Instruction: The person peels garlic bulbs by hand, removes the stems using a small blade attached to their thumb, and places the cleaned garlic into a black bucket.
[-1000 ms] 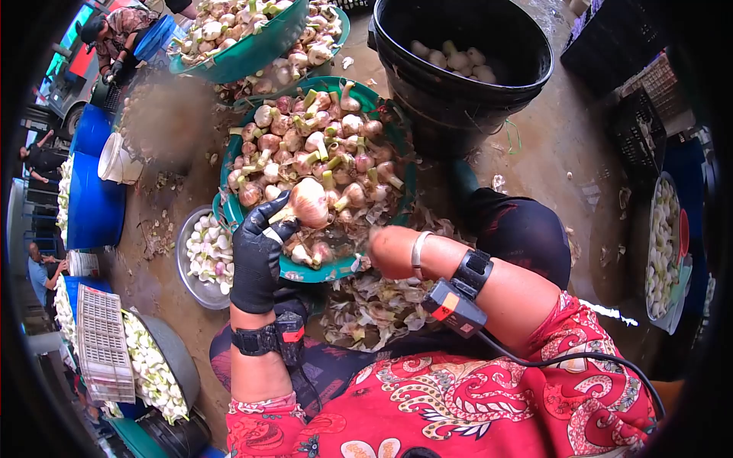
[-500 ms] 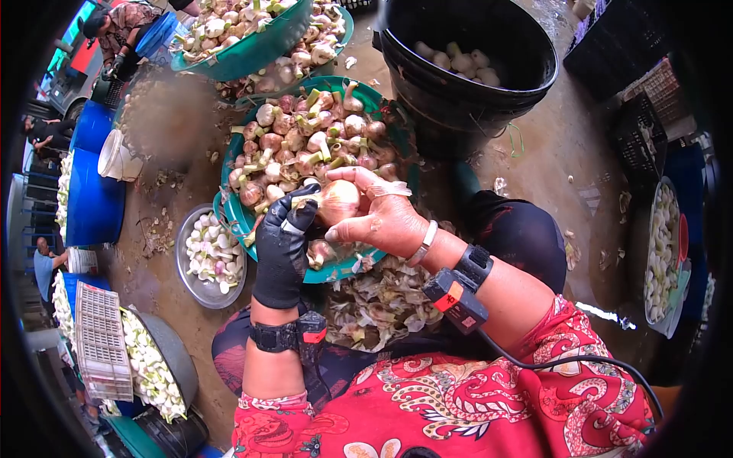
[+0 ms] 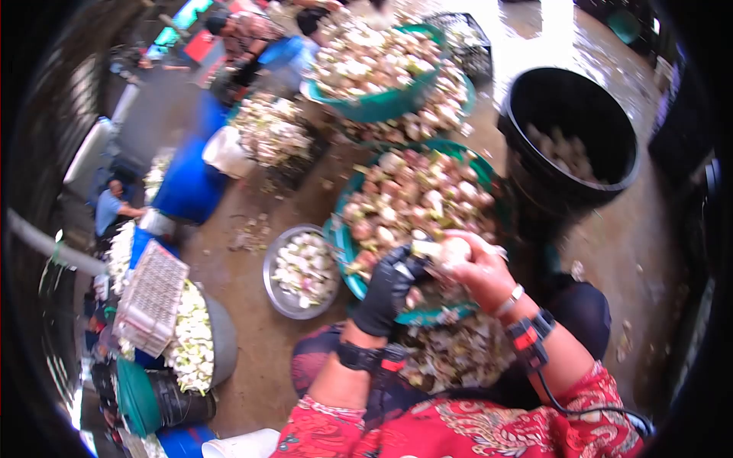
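A garlic bulb [image 3: 455, 251] is between my two hands, above the near side of a green basin [image 3: 353, 276] heaped with garlic. My right hand [image 3: 489, 276], bare with a band at the wrist, has its fingers wrapped round the bulb. In a black glove, my left hand [image 3: 391, 290] is closed at the bulb's pale stem, which points left. Motion blur hides the finer finger detail. Unpeeled bulbs [image 3: 416, 187] with stems fill the basin just beyond both hands. Loose papery skins [image 3: 458, 353] lie below, between my knees.
A metal bowl [image 3: 267, 286] of white cloves sits left. Right of the basin stands a black bucket [image 3: 527, 183] with pale bulbs inside. Another green basin [image 3: 374, 109] of garlic is behind. A crate [image 3: 153, 298] and tubs line the left; co-workers [image 3: 248, 38] are farther back.
The view has swung left, so everything appears shifted right and lower. My hands still hold the bulb over the basin, and it has turned between them.
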`<state>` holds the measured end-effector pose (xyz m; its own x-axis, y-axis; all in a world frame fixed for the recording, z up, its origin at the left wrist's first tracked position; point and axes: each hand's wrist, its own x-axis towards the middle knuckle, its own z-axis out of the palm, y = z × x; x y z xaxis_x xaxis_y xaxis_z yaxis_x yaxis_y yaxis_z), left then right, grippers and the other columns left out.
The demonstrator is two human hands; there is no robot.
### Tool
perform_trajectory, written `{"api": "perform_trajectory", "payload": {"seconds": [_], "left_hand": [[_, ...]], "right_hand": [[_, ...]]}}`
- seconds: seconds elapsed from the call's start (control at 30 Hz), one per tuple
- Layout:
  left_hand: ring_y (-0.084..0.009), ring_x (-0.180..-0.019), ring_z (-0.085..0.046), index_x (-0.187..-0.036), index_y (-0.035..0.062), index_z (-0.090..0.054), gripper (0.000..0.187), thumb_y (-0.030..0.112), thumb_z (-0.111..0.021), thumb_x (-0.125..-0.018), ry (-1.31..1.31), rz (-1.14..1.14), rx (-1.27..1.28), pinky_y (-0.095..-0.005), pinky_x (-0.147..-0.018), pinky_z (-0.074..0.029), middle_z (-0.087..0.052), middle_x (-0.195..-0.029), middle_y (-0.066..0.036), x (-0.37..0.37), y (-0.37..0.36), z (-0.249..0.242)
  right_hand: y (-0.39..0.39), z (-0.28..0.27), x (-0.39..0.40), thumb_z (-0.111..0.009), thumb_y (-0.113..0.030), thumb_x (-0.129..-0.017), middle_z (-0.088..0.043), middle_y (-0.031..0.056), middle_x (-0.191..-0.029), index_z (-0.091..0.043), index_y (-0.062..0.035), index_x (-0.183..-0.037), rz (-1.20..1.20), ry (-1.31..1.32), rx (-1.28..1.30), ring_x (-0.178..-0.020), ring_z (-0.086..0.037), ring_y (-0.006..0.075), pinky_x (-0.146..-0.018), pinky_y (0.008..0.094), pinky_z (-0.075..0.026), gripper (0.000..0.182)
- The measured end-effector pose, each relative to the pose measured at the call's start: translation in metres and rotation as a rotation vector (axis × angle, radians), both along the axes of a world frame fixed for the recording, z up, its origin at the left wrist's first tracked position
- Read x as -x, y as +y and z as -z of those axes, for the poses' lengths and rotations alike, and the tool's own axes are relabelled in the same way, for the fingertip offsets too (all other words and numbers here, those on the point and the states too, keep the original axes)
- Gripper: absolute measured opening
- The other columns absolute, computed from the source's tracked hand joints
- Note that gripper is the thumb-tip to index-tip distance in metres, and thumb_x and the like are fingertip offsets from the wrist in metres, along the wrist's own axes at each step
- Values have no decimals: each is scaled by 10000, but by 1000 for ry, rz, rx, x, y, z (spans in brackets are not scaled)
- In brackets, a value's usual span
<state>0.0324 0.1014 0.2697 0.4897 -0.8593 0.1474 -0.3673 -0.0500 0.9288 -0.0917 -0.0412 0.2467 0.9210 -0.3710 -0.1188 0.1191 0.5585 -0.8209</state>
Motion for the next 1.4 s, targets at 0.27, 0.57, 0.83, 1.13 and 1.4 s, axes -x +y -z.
{"api": "perform_trajectory", "payload": {"seconds": [0.27,0.57,0.83,1.13,1.4], "left_hand": [[-111,-888,-607,-1076,-15,-615,243,40,-642,-841,580,-142,-19,-260,-800,-485,-667,-990,-46,5,13,-22],[-129,-905,-607,-1090,-42,-607,294,28,-640,-806,341,-164,-66,-283,-824,-484,-673,-995,-77,-5,9,16],[-165,-813,-621,-975,3,-646,199,15,-607,-779,110,-144,-120,-307,-754,-490,-654,-862,-100,-4,5,8],[-109,-854,-605,-1337,-1,-446,466,88,-573,-898,659,-229,104,-271,-772,-523,-576,-903,4,3,3,-11],[-169,-1049,-589,-1238,-31,-540,421,-50,-589,-820,389,-163,137,-299,-879,-503,-605,-1184,-114,29,-18,-17]], "right_hand": [[11,8,-14,-523,-311,-895,-629,54,-844,-516,-86,-1149,-96,33,-299,-622,-578,152,-490,281,-450,340],[0,-4,-9,-628,-264,-863,-618,77,-856,-479,-118,-1173,-58,33,-321,-596,-591,192,-474,275,-470,374],[-11,-22,6,-623,-250,-830,-637,80,-878,-485,-105,-1192,-295,112,-364,-572,-606,157,-453,232,-466,414],[-22,-10,4,-706,-158,-770,-611,57,-1013,-523,-5,-1155,-45,-19,-56,-876,-597,142,-730,281,-506,453],[-13,-16,-1,-744,-107,-715,-599,56,-1038,-541,-59,-1117,228,-53,542,-940,-590,137,-857,281,-474,453]]}}
